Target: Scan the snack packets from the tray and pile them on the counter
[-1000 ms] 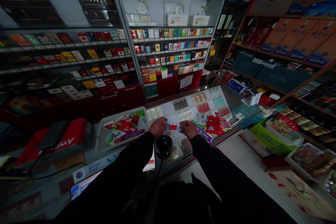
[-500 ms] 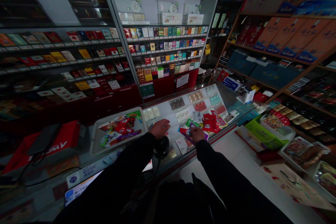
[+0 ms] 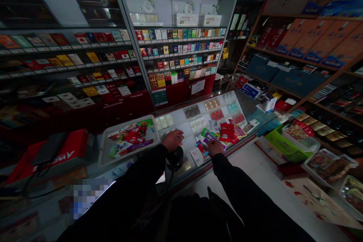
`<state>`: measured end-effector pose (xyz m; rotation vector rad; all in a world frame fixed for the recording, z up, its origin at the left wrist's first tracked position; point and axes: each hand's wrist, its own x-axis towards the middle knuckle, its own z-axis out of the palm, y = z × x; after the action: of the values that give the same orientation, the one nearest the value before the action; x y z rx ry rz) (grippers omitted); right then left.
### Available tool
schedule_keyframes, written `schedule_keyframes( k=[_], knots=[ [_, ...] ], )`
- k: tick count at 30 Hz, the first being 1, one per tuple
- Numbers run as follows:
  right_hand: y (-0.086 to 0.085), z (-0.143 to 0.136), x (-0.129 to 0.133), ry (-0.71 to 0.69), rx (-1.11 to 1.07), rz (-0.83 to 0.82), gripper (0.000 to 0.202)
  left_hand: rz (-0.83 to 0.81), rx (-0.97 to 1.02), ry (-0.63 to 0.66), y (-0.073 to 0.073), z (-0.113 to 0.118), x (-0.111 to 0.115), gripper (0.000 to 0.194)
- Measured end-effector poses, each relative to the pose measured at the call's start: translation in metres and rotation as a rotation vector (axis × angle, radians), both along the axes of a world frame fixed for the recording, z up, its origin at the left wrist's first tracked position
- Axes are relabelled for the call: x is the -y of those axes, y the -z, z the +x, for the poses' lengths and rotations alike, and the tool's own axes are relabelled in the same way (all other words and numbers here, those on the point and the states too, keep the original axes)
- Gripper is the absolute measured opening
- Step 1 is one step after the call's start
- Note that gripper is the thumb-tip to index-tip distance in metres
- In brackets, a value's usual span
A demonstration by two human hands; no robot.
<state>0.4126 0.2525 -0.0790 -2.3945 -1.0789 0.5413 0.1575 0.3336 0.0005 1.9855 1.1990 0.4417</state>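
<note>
My left hand hovers over the glass counter, just above a black rounded device, its fingers loosely curled and apart with nothing between them. To its right, my right hand has its fingers pressed together on a small red and blue packet. That packet hangs tilted at the near side of a pile of colourful snack packets, red ones on top. Left of my hands, a white tray holds several more bright packets.
A red box with a dark device on it sits at the left. Beyond the counter are shelves of small packs. Right of the counter are a green box and plastic tubs.
The red and blue packet in my right hand has swung from nearly level to a downward tilt. My left hand has hardly moved.
</note>
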Motion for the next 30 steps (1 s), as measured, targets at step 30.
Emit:
schedule_keyframes(
  k=[30],
  knots=[
    [-0.090, -0.265, -0.149, -0.644, -0.314, 0.221, 0.009, -0.036, 0.066, -0.635, -0.008, -0.225, -0.041, 0.028]
  ],
)
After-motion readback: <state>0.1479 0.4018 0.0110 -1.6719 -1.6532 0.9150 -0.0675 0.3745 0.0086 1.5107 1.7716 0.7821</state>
